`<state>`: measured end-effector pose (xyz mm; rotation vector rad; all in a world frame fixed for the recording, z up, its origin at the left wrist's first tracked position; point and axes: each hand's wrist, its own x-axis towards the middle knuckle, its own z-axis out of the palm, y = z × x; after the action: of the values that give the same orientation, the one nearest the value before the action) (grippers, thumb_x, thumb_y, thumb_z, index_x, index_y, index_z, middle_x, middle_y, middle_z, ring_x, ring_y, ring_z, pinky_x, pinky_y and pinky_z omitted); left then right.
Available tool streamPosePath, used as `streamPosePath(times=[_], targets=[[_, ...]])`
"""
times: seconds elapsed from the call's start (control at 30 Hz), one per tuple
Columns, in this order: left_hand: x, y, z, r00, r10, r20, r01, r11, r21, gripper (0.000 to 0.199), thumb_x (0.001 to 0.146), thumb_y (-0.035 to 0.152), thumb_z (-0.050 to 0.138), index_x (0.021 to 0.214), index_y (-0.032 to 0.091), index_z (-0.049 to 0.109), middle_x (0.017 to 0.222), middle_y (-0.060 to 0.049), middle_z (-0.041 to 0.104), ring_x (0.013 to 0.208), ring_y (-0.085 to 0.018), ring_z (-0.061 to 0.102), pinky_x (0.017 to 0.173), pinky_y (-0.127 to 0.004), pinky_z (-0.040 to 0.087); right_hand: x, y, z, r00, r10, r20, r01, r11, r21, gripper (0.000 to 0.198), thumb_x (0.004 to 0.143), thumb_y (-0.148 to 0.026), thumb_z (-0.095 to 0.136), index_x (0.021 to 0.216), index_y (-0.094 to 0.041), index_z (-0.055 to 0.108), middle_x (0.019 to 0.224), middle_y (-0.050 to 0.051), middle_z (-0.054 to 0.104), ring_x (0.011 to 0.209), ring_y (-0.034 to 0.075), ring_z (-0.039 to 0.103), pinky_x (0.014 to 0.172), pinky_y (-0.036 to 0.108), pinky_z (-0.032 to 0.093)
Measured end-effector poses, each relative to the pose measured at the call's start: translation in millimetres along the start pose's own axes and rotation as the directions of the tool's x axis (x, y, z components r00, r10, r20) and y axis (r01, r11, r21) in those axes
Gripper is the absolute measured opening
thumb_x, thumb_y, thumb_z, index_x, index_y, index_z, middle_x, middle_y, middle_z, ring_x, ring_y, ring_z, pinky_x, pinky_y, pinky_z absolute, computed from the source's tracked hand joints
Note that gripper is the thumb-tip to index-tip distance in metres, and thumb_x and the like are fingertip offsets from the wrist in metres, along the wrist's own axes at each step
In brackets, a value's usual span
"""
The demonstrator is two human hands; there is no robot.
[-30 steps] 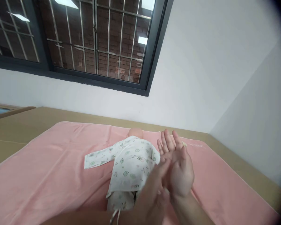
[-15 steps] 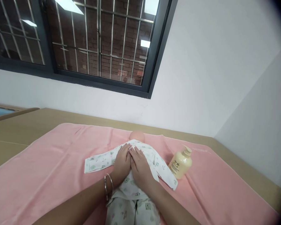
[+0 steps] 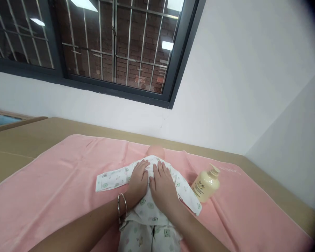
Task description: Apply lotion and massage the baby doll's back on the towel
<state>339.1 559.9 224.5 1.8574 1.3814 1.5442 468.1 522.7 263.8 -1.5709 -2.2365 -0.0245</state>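
A baby doll, its pinkish head (image 3: 155,152) at the far end, lies on a pink mat (image 3: 60,182). It wears a white printed top (image 3: 147,213) and matching trousers (image 3: 136,238), the sleeves spread to both sides. My left hand (image 3: 138,180) rests flat on the left of the doll's chest, a silver bangle (image 3: 122,208) at the wrist. Flat on the right of the chest lies my right hand (image 3: 163,187), fingers extended. A small gap of cloth shows between the hands. Neither grips anything.
A pale yellow pump bottle (image 3: 206,184) stands on the mat beside the doll's right-hand sleeve. Beyond the mat runs a tan table edge (image 3: 199,147) against a white wall (image 3: 220,87). A dark-framed window (image 3: 115,52) with metal bars is above.
My hands have moved apart; the right one has shifted to the right over the chest, its fingers more spread. The view has shifted slightly.
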Motion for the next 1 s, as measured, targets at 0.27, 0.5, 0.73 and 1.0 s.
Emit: streamPosePath(times=[0.27, 0.5, 0.73, 1.0], targets=[[0, -4, 0, 0.998, 0.06, 0.027, -0.062, 0.996, 0.07, 0.039, 0.083, 0.011, 0.038, 0.116, 0.017, 0.059, 0.13, -0.008, 0.058, 0.126, -0.021, 0.047, 0.113, -0.048, 0.033, 1, 2, -6, 0.995, 0.085, 0.06, -0.085, 0.996, 0.003, 0.052, 0.098, -0.029, 0.023, 0.145, -0.013, 0.036, 0.152, 0.006, 0.028, 0.143, 0.025, 0.019, 0.117, 0.047, 0.012], [0, 1, -2, 0.996, 0.083, 0.036, -0.087, 0.99, 0.109, 0.04, 0.081, 0.011, 0.04, 0.116, 0.017, 0.06, 0.13, -0.009, 0.058, 0.125, -0.023, 0.048, 0.112, -0.05, 0.035, 20, 10, -4, 0.997, 0.044, 0.063, -0.045, 0.999, 0.012, 0.055, 0.097, -0.033, 0.027, 0.147, -0.012, 0.032, 0.154, 0.009, 0.023, 0.143, 0.027, 0.015, 0.116, 0.049, 0.013], [0, 0, -2, 0.998, 0.057, 0.029, -0.059, 0.994, 0.086, 0.033, 0.089, 0.018, 0.038, 0.113, 0.018, 0.06, 0.128, -0.008, 0.059, 0.126, -0.021, 0.048, 0.113, -0.048, 0.034, -25, -18, -25, 0.984, 0.111, 0.142, -0.08, 0.974, -0.21, 0.057, 0.094, -0.03, 0.034, 0.146, -0.005, 0.034, 0.15, 0.019, 0.028, 0.138, 0.037, 0.027, 0.114, 0.054, 0.01], [1, 2, -2, 0.996, 0.084, 0.036, -0.088, 0.987, 0.133, 0.033, 0.089, 0.018, 0.038, 0.114, 0.017, 0.06, 0.129, -0.009, 0.059, 0.126, -0.022, 0.048, 0.112, -0.05, 0.035, 15, 14, -19, 0.982, 0.158, 0.108, -0.152, 0.987, -0.061, 0.063, 0.099, -0.045, 0.025, 0.148, -0.006, 0.028, 0.152, 0.019, 0.024, 0.142, 0.032, 0.019, 0.114, 0.048, 0.019]])
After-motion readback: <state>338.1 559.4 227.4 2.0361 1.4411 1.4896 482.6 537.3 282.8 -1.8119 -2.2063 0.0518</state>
